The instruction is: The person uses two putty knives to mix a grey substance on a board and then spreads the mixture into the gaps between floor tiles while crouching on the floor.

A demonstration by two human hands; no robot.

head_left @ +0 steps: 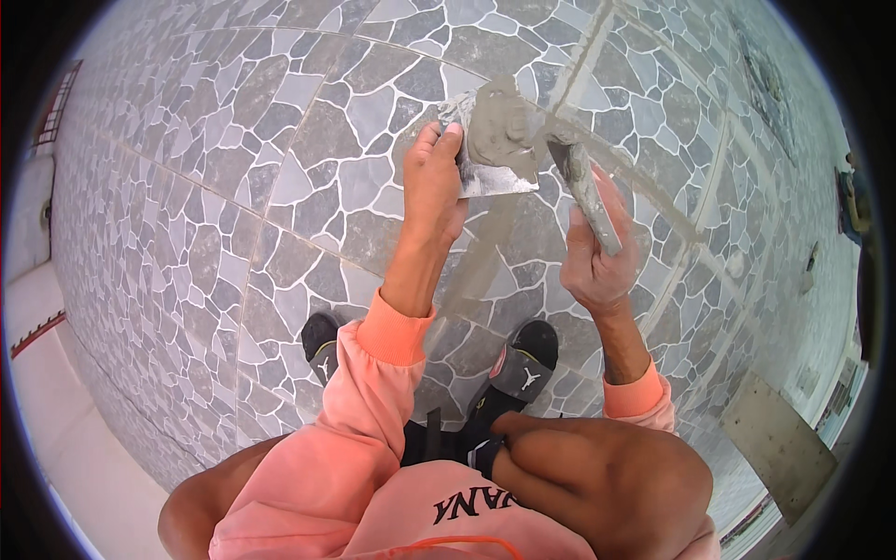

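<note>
By the left hand point(434, 177), closed with the thumb along the near edge, a flat metal plate point(499, 182) is gripped; it lies at the hand's two o'clock. A mound of wet grey paste point(499, 121) is borne on the plate, whose face is turned up, presumably so that nothing slides off. At the left hand's four o'clock, the right hand point(600, 261) is curled around a paste-smeared trowel point(583, 191), which reaches from the hand toward eleven o'clock. The trowel is seen nearly edge-on, with its far end just beside the plate; it seems to be kept close so that paste can be passed across a short gap. Beneath both, a floor point(308, 121) patterned with irregular grey stones is crossed by joints, and a grey-smeared strip point(476, 247) is seen at the left hand's five o'clock. Farther out, a dark slipper point(527, 359) is planted at the right hand's seven o'clock, and a board point(779, 443) is laid toward its half past four.
</note>
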